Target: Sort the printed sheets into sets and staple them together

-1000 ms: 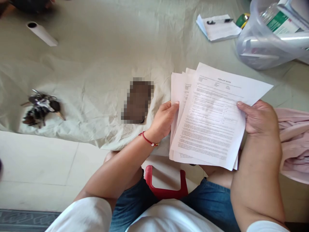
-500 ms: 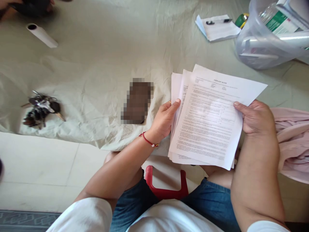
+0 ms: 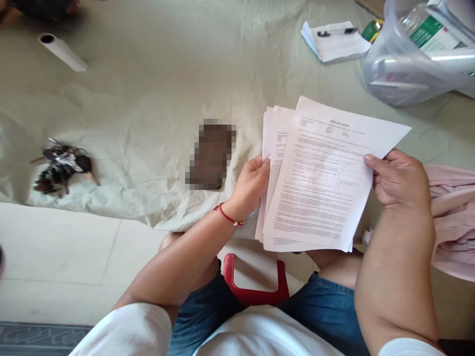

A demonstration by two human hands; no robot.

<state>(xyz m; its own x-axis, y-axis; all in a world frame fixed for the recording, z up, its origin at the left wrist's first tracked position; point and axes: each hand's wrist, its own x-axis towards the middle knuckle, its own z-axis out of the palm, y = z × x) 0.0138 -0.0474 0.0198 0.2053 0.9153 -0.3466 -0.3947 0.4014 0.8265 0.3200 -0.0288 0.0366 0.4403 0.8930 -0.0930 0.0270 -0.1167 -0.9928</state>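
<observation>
Several printed paper sheets [image 3: 315,188] are held up in a loose fan over the front edge of the cloth-covered surface. My left hand [image 3: 250,185], with a red string bracelet at the wrist, pinches the left edge of the rear sheets. On the other side my right hand [image 3: 397,178] grips the right edge of the front sheet, thumb on top. The front page carries a heading, dense small text and a small table. Fingers behind the paper are hidden. A dark, pixelated rectangular object [image 3: 211,155] lies left of my left hand.
A bunch of keys [image 3: 63,165] and a white paper roll [image 3: 63,52] lie at the left. Far right stand a translucent tub [image 3: 389,64] with a bottle and papers, and a notepad [image 3: 341,44] bearing a pen. Pink cloth [image 3: 451,212] hangs beside my right arm. A red stool [image 3: 256,294] shows below.
The sheets have spread further apart, showing more of the page beneath the front one. My left thumb has drawn back slightly leftward, and my right hand has shifted a little to the right.
</observation>
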